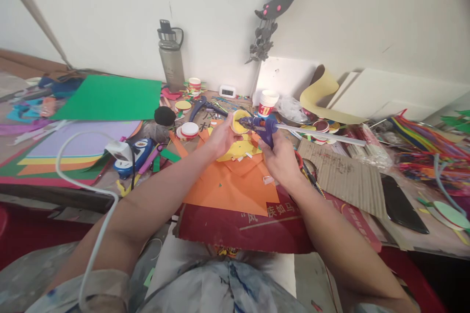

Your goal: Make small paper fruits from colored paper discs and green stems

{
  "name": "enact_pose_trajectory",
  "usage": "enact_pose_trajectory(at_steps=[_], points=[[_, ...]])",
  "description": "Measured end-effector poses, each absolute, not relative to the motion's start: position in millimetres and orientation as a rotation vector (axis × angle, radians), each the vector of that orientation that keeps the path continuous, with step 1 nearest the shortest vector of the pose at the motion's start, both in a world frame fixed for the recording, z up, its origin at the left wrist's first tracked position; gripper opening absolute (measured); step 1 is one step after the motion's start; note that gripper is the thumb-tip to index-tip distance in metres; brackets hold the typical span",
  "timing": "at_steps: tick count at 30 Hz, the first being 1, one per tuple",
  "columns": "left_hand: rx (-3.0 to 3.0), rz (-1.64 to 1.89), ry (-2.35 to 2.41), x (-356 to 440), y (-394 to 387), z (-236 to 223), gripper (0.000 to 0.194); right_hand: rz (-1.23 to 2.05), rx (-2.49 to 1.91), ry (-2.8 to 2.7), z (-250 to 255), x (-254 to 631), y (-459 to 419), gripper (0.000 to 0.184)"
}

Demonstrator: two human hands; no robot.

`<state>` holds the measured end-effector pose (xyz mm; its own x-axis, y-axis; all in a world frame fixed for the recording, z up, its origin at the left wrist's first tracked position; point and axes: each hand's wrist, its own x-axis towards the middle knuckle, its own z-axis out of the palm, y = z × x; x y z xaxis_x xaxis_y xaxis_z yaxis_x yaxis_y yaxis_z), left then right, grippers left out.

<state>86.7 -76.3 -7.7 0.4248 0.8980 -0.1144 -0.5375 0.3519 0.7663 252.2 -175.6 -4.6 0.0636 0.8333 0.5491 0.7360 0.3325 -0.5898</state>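
Observation:
My left hand (222, 138) grips a short, cut-down paper cup (240, 128) with a yellow inside, tilted toward me. In my right hand (282, 160) is a blue hot glue gun (267, 131), its nozzle at the cup's opening; whether the tip touches cannot be told. A long translucent glue stick (326, 136) juts from the gun's back to the right. Beneath both hands lie orange paper sheets (223, 190) and yellow paper (235, 154) with small scraps on them.
A water bottle (172, 58) stands by the wall. Left are green foam sheet (113, 98), a blue tape measure (134, 156) and a white cable (105, 225) crossing my left arm. A paper cup (268, 101), corrugated cardboard (348, 178) and a black phone (402, 203) are right.

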Motion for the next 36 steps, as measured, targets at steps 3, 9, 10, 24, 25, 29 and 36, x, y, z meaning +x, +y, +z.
enact_pose_trajectory(at_steps=[3, 9, 10, 24, 25, 29, 36], points=[[0.748, 0.973, 0.585, 89.3, -79.5, -7.6, 0.053, 0.085, -1.467, -1.651, -4.3, 259.1, -172.8, 0.033], [0.694, 1.056, 0.588, 84.0, -71.4, -6.9, 0.061, 0.028, -1.448, -1.642, -7.2, 263.0, -170.8, 0.035], [0.690, 1.065, 0.585, 82.9, -69.9, -6.9, 0.062, 0.035, -1.442, -1.649, -7.6, 261.1, -171.4, 0.037], [0.743, 0.963, 0.577, 91.2, -79.0, -12.5, 0.055, 0.050, -1.472, -1.623, -8.4, 261.2, -170.3, 0.032], [0.740, 0.967, 0.573, 90.4, -78.3, -12.3, 0.056, 0.034, -1.476, -1.618, -9.2, 261.8, -169.9, 0.031], [0.695, 1.034, 0.590, 86.0, -72.9, -11.2, 0.056, -0.003, -1.476, -1.635, -11.3, 259.2, -170.4, 0.029], [0.732, 0.974, 0.554, 87.3, -74.1, -13.0, 0.049, 0.088, -1.453, -1.652, -4.8, 256.3, -171.8, 0.034]])
